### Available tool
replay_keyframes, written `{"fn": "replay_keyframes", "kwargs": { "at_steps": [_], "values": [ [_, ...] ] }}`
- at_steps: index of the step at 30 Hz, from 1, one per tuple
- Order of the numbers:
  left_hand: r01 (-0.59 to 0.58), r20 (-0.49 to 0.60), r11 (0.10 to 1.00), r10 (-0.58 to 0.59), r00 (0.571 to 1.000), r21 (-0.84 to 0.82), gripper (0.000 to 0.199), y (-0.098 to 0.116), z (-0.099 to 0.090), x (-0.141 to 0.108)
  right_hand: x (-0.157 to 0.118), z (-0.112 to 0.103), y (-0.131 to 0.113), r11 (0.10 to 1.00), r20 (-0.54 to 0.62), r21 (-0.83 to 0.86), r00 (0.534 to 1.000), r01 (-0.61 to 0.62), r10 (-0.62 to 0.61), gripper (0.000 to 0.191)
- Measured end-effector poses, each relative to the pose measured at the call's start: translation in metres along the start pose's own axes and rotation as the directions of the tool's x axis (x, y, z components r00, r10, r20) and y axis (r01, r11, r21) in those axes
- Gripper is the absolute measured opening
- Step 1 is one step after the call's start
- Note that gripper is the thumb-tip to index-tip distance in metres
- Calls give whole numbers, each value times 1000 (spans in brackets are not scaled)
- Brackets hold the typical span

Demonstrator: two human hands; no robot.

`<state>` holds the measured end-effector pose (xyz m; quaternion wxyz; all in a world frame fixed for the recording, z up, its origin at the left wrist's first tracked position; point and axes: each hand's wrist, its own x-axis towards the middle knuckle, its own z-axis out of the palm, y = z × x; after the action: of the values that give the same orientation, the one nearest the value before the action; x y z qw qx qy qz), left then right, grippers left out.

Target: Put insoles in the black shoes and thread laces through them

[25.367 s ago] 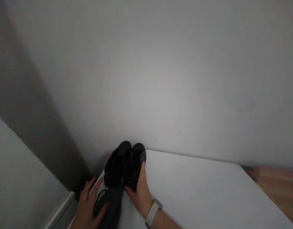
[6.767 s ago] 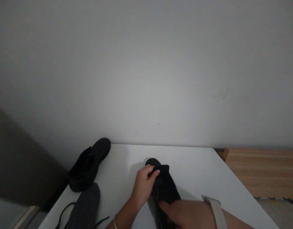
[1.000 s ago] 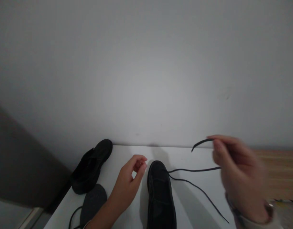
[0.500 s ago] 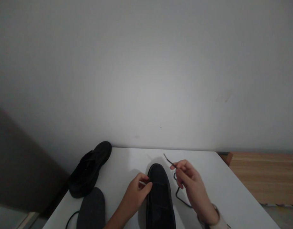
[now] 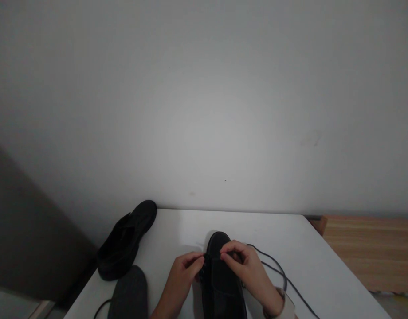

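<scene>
Since the earlier frame, the right hand point(image 5: 249, 266) has come in from the right of the shoe point(image 5: 222, 283) to over its front part, and the lace point(image 5: 285, 280) has shifted, trailing off to the shoe's right. From my end I read the shoe's long axis as running away from the person, toe towards the wall point(image 5: 224, 110). The left hand point(image 5: 179, 279) is nearer its left edge and touches there, thumb and finger pinched together (on lace or shoe edge, I can't tell). The right hand's tips are pressed together too; what they grip, if anything, is too small for me to make out.
</scene>
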<state>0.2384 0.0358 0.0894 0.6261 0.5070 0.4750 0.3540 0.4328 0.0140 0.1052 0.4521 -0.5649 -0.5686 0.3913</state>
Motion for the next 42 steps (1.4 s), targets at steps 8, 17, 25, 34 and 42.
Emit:
{"fn": "replay_keyframes", "kwargs": {
  "at_steps": [8, 17, 25, 34, 42],
  "values": [
    [1, -12, 1000, -1, 1000, -31, 38, -2, 1, 0, 1, -4, -16, 985, 123, -166, 992, 36, -16, 13],
    [-3, -16, 999, 2, 1000, -37, 34, -2, 1, 1, 4, 1, -22, 948, 117, -316, 993, 48, -11, 17],
    [42, -39, 993, -46, 998, -108, 34, -1, -1, -1, 6, 8, -20, 930, 125, -363, 992, 56, -11, 15],
    [80, -31, 968, -90, 995, -238, 42, -4, -3, -4, 4, 14, -23, 900, 101, -433, 995, 53, -10, 14],
    [44, -16, 967, -50, 999, -250, 53, -9, 1, -3, 14, 23, -19, 891, 110, -451, 994, 58, -9, 15]
  ]
}}
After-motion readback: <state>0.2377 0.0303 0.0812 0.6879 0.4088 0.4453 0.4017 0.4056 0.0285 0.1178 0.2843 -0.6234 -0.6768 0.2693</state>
